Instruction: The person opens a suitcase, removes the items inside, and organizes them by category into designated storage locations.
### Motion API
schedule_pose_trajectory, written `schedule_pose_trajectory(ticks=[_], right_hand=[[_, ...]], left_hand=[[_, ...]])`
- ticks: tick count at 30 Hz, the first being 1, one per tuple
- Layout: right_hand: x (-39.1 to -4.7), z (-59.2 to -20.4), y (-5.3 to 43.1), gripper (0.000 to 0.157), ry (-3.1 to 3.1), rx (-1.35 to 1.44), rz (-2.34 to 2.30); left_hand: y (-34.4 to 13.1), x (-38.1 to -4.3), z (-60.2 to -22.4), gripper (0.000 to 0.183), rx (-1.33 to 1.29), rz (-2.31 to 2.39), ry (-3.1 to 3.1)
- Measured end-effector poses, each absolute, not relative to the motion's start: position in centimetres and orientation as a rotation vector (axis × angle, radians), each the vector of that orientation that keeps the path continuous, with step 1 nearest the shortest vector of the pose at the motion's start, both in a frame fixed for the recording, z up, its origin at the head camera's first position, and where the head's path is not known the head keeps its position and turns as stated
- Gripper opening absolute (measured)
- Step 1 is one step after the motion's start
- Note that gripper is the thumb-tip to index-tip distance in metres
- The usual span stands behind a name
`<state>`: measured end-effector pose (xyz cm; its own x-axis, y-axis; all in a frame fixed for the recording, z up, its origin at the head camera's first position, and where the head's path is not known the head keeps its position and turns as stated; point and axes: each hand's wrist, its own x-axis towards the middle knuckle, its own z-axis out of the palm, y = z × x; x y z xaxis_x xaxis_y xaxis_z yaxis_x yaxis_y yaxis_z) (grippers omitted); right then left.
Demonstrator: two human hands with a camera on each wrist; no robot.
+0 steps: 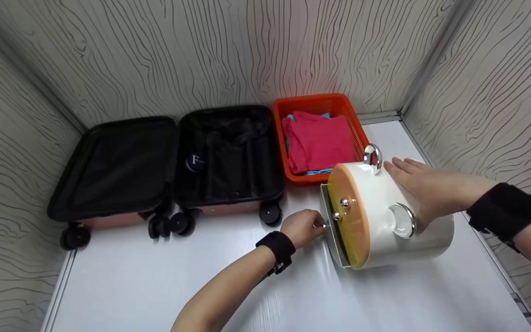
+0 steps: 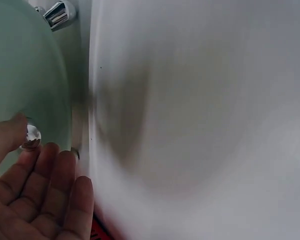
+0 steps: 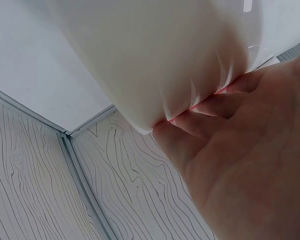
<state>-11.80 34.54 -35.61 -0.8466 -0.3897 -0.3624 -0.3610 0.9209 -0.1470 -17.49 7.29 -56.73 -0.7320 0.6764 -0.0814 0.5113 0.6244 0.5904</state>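
Observation:
A glossy white cosmetic storage box (image 1: 385,207) with an orange front rim stands tilted at the right of the table. Chrome handles show on its body, and two silver knobs (image 1: 345,203) on its yellow front. A pale green drawer (image 1: 332,228) sticks out of that front. My left hand (image 1: 301,228) pinches the drawer's round silver knob (image 2: 32,136) between thumb and fingers; the left wrist view shows the other fingers extended. My right hand (image 1: 415,186) lies with straight fingers against the white shell, the fingertips pressing its surface in the right wrist view.
Left of the box lies an open suitcase (image 1: 228,198) with black lining and wheels, a dark round item marked F (image 1: 195,163) inside. An orange basket (image 1: 280,138) holding folded pink cloth (image 1: 323,143) stands behind the box. Wood-patterned walls (image 1: 201,50) enclose the white table (image 1: 155,286).

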Motion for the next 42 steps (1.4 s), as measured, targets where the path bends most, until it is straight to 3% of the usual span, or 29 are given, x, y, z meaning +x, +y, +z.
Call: schedule_pose_trajectory(ticks=[18,30,35,42], right_hand=[[-11.9,-35.7,34.6,0.140,2.694,-0.551,-0.112],[-11.9,-35.8,34.5,0.141,2.699,-0.546,-0.103],[-11.8,-35.9,34.7,0.141,2.704,-0.558,-0.104],[-11.8,-36.0,34.8,0.140,2.705,-0.565,-0.109]], left_hand=[[0.2,-17.6,-56.7,0.011,0.925,0.859,2.618],[-1.1,-17.7,-56.6,0.013,0.907,0.851,2.603],[-1.9,-17.7,-54.8,0.021,0.964,0.748,2.639],[-4.6,-19.8,-49.6,0.016,1.003,0.777,2.727]])
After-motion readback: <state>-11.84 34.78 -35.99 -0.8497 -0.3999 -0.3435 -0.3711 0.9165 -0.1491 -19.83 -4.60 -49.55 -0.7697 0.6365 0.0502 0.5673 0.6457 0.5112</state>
